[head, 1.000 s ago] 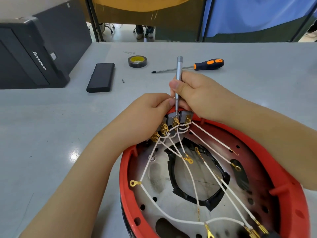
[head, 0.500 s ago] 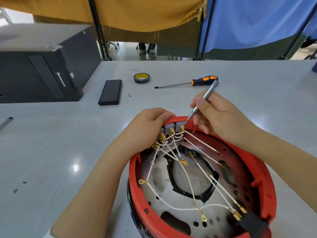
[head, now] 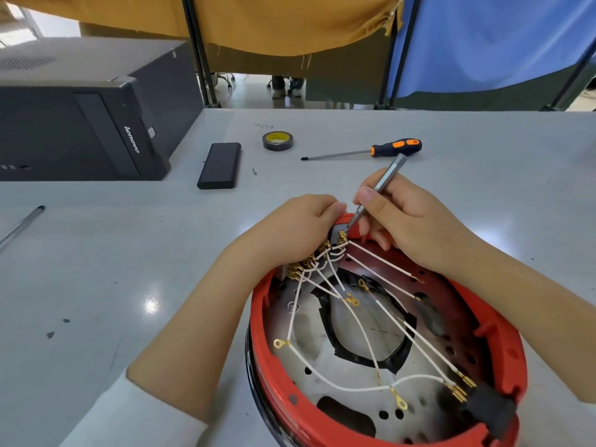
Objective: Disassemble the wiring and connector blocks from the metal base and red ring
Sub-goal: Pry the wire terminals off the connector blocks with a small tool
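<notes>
While the left hand [head: 300,227] curls its fingers over the far end of the connector blocks [head: 314,258] and pins them against the rim, the right hand [head: 406,217] pinches a slim grey screwdriver [head: 377,191] like a pen; its fingers are closed around the shaft, not spread.

The red ring [head: 503,346] sits on the grey table [head: 96,269] directly in front of the person, with the metal base [head: 303,340] lying inside it; the connector blocks run in a row along the ring's far-left inner edge, their gold terminals facing inward.

White wires [head: 380,262] fan out from the blocks across the base, some ending in loose gold ring lugs, others reaching a black block [head: 490,411] at the near-right rim.

The relation that matters: the screwdriver's long axis slants from upper right down to lower left, its tip meeting the rightmost terminal just beside the left thumb; the right hand is the nearer one to that screw, so the likely next move is turning the driver in place.

Farther off on the table lie an orange-handled screwdriver [head: 364,151], a roll of tape [head: 277,140], a flat black case [head: 220,165] and a black computer tower [head: 80,124].
</notes>
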`<state>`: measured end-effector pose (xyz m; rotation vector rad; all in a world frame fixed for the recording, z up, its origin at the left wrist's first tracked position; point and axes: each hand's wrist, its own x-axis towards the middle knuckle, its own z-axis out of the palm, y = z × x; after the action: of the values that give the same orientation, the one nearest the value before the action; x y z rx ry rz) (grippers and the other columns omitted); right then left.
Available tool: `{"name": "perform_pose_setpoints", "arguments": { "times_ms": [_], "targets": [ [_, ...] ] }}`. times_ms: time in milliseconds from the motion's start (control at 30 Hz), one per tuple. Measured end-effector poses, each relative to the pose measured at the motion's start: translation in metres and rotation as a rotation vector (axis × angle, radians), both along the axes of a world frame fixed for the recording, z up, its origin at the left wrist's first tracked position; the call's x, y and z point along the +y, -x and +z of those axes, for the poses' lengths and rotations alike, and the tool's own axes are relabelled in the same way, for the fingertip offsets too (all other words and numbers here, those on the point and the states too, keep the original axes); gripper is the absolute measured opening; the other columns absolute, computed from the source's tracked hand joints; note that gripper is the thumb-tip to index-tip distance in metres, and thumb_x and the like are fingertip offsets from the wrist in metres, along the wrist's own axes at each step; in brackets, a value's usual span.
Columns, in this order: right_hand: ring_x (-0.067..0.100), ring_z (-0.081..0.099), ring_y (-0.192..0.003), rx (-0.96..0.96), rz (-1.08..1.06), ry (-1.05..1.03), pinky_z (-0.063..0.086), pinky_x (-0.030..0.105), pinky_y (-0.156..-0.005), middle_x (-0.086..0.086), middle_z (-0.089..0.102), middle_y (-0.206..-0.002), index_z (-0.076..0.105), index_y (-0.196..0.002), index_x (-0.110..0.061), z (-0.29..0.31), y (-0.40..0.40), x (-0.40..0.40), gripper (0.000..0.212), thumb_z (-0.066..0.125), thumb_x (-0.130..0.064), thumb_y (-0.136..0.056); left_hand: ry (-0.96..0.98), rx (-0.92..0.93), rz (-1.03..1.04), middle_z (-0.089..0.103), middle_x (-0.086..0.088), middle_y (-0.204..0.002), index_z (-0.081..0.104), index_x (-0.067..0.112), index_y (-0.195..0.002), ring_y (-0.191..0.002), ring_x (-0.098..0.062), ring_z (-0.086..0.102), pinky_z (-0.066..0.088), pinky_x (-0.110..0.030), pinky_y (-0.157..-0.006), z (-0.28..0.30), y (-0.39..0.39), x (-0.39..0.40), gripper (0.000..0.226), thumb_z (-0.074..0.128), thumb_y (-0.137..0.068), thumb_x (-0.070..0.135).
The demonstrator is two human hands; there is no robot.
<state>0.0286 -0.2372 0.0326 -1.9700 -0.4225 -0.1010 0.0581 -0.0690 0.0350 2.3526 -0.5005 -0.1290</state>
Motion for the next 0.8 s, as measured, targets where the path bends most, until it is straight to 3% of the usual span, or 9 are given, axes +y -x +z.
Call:
{"name": "perform_pose_setpoints", "arguments": {
  "times_ms": [100,333,500,667,800],
  "targets": [
    [0.007,0.048,-0.043,0.032,0.014,-0.05,0.038,0.01,-0.047,-0.002,0.063,-0.064,0.053,-0.088,-0.026,-0.001,-0.005,-0.001,0.015,0.045,-0.032,-0.098,0.015,0.004,-0.014,0.052,0.005,-0.065,0.059,0.01,-0.088,-0.053,0.0,0.045,0.035,-0.014,-0.051,-0.006,-0.002,0.002,0.038,0.036,-0.1,0.037],
    [0.013,0.045,-0.04,0.086,0.1,-0.085,0.038,0.011,-0.047,0.003,0.064,-0.065,0.054,-0.085,-0.029,0.0,-0.028,0.0,0.015,0.045,-0.039,-0.092,0.05,0.016,0.008,0.061,0.007,-0.077,0.063,0.026,-0.095,-0.065,0.003,0.053,0.039,-0.01,-0.056,-0.008,-0.005,0.009,0.031,0.035,-0.1,0.037],
    [0.014,0.045,-0.042,0.072,0.186,-0.042,0.038,0.01,-0.047,0.004,0.064,-0.069,0.052,-0.089,-0.026,0.002,-0.036,0.003,0.013,0.046,-0.037,-0.093,0.062,-0.003,0.053,0.055,0.013,-0.067,0.063,0.028,-0.095,-0.055,0.011,0.049,0.034,-0.006,-0.049,-0.008,-0.007,0.012,0.03,0.035,-0.101,0.035],
    [0.011,0.048,-0.044,-0.065,0.187,0.072,0.041,0.016,-0.05,0.002,0.064,-0.071,0.05,-0.088,-0.033,0.004,-0.028,0.003,0.011,0.045,-0.039,-0.096,0.054,-0.011,0.055,0.055,0.013,-0.057,0.057,0.031,-0.077,-0.053,0.007,0.048,0.036,-0.008,-0.049,-0.007,-0.005,0.012,0.032,0.035,-0.1,0.035],
    [0.009,0.051,-0.046,-0.12,0.179,0.167,0.047,0.025,-0.053,-0.004,0.063,-0.071,0.049,-0.086,-0.036,0.007,-0.023,0.005,0.011,0.043,-0.042,-0.092,0.047,-0.002,0.046,0.051,0.029,-0.051,0.053,0.033,-0.074,-0.049,0.01,0.047,0.034,-0.006,-0.045,-0.006,-0.005,0.011,0.033,0.035,-0.1,0.036]
  ]
}}
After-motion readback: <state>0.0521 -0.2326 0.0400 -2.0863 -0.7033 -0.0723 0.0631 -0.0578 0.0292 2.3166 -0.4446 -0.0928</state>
